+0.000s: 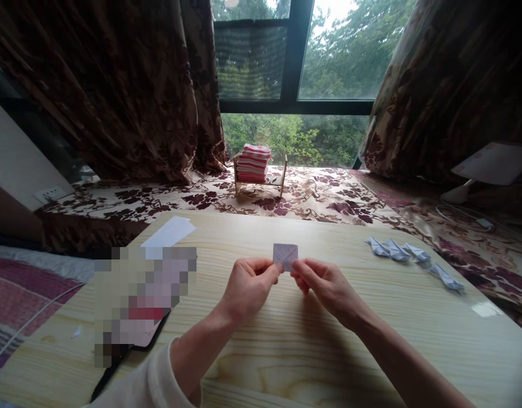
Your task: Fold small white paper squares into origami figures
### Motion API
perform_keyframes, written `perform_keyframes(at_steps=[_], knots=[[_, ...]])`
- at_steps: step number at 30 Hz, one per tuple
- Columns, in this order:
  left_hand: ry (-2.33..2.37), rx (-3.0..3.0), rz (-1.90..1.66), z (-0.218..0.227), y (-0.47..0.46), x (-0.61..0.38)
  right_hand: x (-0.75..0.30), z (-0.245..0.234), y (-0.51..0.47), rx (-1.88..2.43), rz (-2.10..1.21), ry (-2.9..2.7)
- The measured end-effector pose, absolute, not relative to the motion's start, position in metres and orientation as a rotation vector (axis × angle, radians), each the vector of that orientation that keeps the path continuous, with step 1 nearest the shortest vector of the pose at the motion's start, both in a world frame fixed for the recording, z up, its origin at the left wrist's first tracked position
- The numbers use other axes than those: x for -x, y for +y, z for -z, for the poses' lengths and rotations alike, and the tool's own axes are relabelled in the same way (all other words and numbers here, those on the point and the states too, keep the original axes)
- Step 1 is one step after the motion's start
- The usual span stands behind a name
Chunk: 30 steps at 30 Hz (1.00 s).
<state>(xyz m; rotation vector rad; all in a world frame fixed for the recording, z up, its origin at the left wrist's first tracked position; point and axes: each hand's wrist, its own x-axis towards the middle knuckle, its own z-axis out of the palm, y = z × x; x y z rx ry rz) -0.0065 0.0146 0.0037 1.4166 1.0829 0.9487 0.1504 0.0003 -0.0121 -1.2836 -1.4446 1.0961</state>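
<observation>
A small square of folded white paper (285, 254) is held up above the middle of the wooden table (252, 362). Diagonal creases cross on its face. My left hand (250, 283) pinches its lower left corner between thumb and fingers. At the lower right corner, my right hand (324, 283) grips it the same way. The curled fingers behind the paper are partly hidden. Toward the right side of the table lie several folded paper shapes (397, 250) in a slanting row.
White paper sheets (169, 232) lie at the table's far left, beside a blurred-out object (150, 300). A paper scrap (487, 309) sits near the right edge. Beyond the table, a small rack (281, 180) holds striped folded cloths (253, 163); a lamp (492, 164) stands right.
</observation>
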Motion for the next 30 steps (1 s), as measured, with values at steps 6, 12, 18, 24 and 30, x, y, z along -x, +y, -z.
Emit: perform_keyframes(at_steps=[6, 12, 18, 24, 30], knots=[[1.037, -1.27, -0.946, -0.005, 0.018, 0.01, -0.157, 0.007, -0.002, 1.2, -1.174, -1.553], [1.114, -1.424, -0.872, -0.004, 0.02, 0.012, -0.167, 0.006, 0.0, 1.254, -0.87, -1.371], [0.992, -1.496, -0.849, -0.003, 0.017, 0.01, -0.157, 0.009, -0.005, 1.131, -0.524, -1.728], [0.805, -1.513, -0.859, -0.003, 0.017, 0.01, -0.159, 0.015, -0.003, 1.109, -0.502, -1.81], [0.793, -1.617, -0.872, -0.001, 0.016, 0.012, -0.157, 0.014, -0.004, 1.086, -0.533, -1.852]])
